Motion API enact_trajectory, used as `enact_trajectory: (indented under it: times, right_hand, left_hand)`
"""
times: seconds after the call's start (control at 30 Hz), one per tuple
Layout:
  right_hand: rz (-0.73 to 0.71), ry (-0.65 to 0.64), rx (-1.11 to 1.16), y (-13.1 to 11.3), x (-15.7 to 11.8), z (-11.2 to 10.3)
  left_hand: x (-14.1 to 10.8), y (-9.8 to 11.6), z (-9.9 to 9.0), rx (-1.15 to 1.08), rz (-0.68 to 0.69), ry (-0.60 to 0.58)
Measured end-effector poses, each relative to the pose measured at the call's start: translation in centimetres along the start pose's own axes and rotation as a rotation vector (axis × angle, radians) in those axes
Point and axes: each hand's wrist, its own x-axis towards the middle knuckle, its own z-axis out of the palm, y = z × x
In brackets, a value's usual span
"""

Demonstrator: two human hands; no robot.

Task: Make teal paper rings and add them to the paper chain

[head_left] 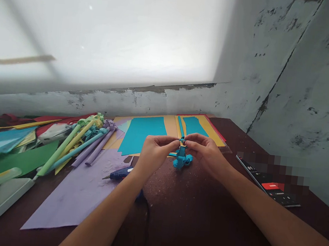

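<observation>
Both hands meet above the dark table, their fingertips pinched on a small curled blue paper strip point(182, 140). My left hand point(157, 150) holds it from the left, and my right hand point(203, 152) grips its other side. Just below the fingers is a cluster of blue paper loops point(179, 161); whether it joins the strip is hard to tell. A dark blue glue gun point(120, 173) lies left of my left hand, partly hidden by the forearm.
Rolled paper stems with curled heads point(61, 149) lie at the left beside green sheets point(16, 158). A purple sheet point(65, 198) is under the glue gun. Blue sheets point(144, 130) lie behind the hands. A dark phone-like object point(266, 182) is at right, before the wall.
</observation>
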Motion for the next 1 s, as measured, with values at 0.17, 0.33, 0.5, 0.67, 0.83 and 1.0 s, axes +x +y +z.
enact_trajectory:
  times: [0.17,0.33,0.5,0.67,0.83,1.0]
  right_hand:
    - [-0.022,0.009,-0.052,0.08,0.09,-0.13]
    - [-0.046,-0.009,-0.039,-0.09,0.04,-0.16]
    - [-0.054,-0.001,-0.084,-0.26,-0.11,-0.18]
    - [-0.088,-0.025,-0.145,-0.33,-0.16,-0.46]
    - [-0.101,-0.027,-0.195,-0.56,-0.23,-0.39]
    - [-0.113,-0.009,-0.229,-0.73,-0.35,-0.27]
  left_hand:
    - [-0.12,0.16,-0.12,0.040,0.026,0.022]
    - [0.03,0.11,-0.16,0.007,0.062,-0.007]
    - [0.15,-0.05,-0.18,0.044,0.088,-0.015]
    - [0.06,0.08,-0.14,0.077,0.124,-0.008]
    - [-0.17,-0.12,-0.03,0.104,0.172,0.021]
    - [-0.31,-0.41,0.01,0.142,0.244,0.065]
